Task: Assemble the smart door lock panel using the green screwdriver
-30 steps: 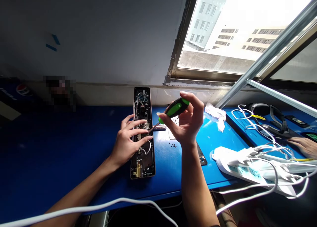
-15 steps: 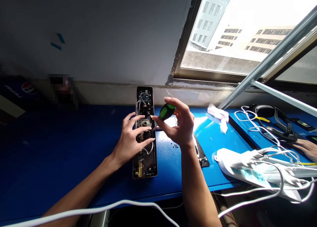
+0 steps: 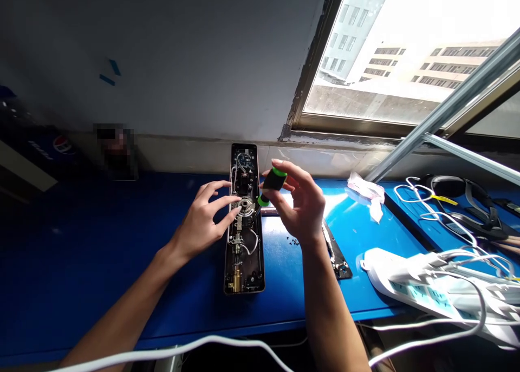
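Note:
An opened electronic door lock panel (image 3: 245,269) lies lengthwise on the blue table (image 3: 81,253), showing its circuit board, white wires and a brass cylinder. My left hand (image 3: 205,217) spreads its fingers over the panel's middle, with the fingertips at its round metal mechanism (image 3: 246,207). My right hand (image 3: 296,204) grips a green-and-black screwdriver (image 3: 273,183) just above the panel. Its shaft points down toward that mechanism, and the fingers hide most of it. The tip is hidden.
A few small black screws (image 3: 293,242) and a dark metal plate (image 3: 336,258) lie right of the panel. Farther right are a white power strip (image 3: 406,274) with tangled cables and a headset (image 3: 459,190). A co-worker's fingers (image 3: 506,245) show at the right edge.
The screwdriver has swung more upright, its tip now closer to the round mechanism. My left hand has shifted slightly left. The whole scene has drifted right in view.

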### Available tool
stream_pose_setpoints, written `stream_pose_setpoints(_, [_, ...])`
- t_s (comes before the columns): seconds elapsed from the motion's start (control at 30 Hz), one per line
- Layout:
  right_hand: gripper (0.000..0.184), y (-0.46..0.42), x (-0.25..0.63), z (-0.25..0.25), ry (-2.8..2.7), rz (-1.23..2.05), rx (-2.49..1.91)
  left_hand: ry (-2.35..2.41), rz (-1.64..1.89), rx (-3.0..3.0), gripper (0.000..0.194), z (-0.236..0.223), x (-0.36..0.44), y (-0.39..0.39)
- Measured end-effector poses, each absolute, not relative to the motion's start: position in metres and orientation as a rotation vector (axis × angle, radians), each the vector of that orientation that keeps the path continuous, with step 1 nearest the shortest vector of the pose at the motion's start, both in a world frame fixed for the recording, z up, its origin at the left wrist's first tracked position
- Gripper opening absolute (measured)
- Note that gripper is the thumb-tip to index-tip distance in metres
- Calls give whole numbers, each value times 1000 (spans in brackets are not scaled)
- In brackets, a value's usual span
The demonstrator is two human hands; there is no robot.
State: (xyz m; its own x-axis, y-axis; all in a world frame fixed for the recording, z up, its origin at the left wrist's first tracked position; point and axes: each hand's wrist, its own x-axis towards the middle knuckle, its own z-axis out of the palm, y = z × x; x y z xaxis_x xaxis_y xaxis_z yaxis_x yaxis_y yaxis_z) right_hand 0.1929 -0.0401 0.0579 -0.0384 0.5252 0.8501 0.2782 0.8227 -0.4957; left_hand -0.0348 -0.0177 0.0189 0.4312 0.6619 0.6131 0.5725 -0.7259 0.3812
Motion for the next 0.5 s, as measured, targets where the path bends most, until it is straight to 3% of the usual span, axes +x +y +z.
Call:
stream_pose_setpoints(0.1, [45,-39,194,59,-1593,98,-677,1086,1237,2575,18,16,-33,-18])
stream_pose_setpoints(0.3, [42,-42,195,61,-1654,320,-608,978,1166,2648,17,16,-27,-24])
stream_pose_setpoints(0.5, [32,-42,198,63,-1587,130,-672,956,1180,2660,14,15,-28,-22])
